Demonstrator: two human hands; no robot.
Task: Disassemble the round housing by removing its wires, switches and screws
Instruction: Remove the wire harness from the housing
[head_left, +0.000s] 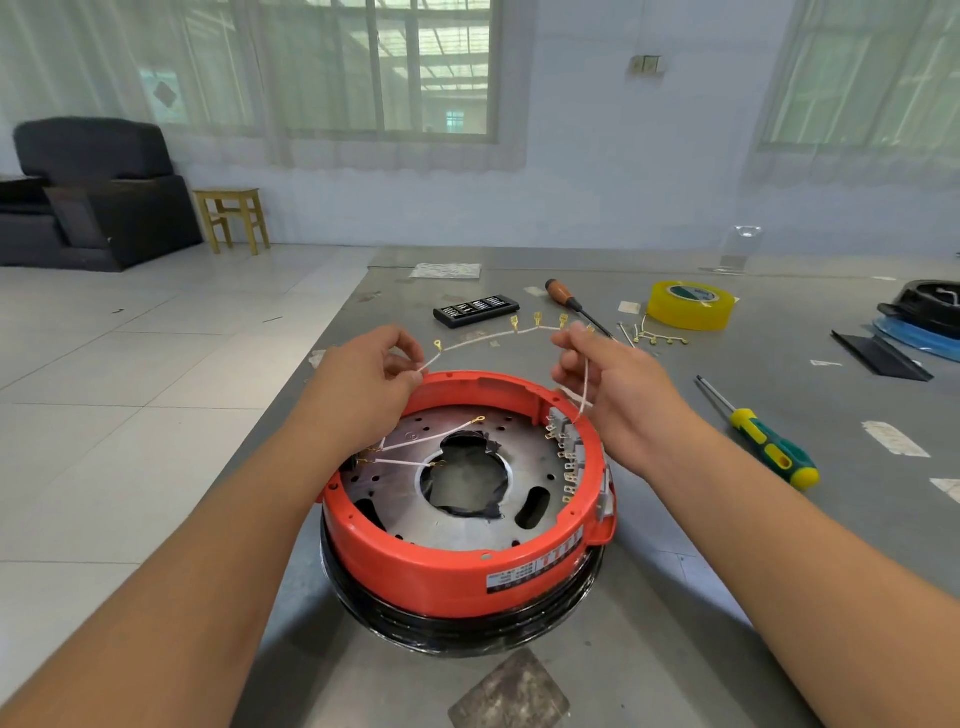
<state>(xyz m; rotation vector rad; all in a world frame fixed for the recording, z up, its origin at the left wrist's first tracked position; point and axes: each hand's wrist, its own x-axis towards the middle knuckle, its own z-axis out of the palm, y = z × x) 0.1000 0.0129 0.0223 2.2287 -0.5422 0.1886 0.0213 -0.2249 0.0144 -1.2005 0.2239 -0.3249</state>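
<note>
Red round housing (457, 566) sits nr the table's (675, 649) near-left edge, on a black base (467, 631). Inside: 2 loose white wires (415, 444) on the metal plate (540, 467), a row of switches (569, 447) at the R wall. Just above the far rim, both hands hold 1 white wire harness (493, 338) w/ gold terminals stretched btwn them: L hand (363, 374) pinches one end, R hand (613, 374) grips the other. Further back: 2 screwdrivers, green/yellow (769, 441) and orange-handled (569, 301); 1 bit case (475, 310); 1 yellow tape roll (691, 304).
</note>
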